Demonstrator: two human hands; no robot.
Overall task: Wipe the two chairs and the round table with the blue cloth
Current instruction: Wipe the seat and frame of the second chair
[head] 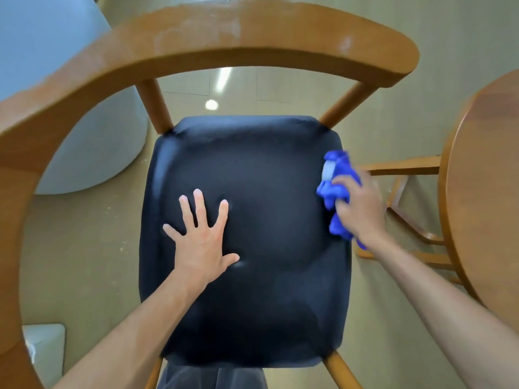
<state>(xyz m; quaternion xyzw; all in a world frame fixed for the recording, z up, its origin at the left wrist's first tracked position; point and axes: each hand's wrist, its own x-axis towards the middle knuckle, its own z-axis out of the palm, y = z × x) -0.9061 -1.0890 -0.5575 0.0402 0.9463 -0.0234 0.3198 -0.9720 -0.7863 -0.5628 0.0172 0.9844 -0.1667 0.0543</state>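
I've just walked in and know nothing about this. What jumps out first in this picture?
A dark padded chair seat fills the middle, with the left hand spread flat on it. At the seat's right edge, the right hand holds a bright blue cloth. A curved wooden chair back arches overhead.

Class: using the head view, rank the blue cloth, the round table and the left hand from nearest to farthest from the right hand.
1. Blue cloth: gripped in the right hand, at the seat's right edge.
2. Round table: just right of that hand.
3. Left hand: flat on mid-seat, across the cushion.
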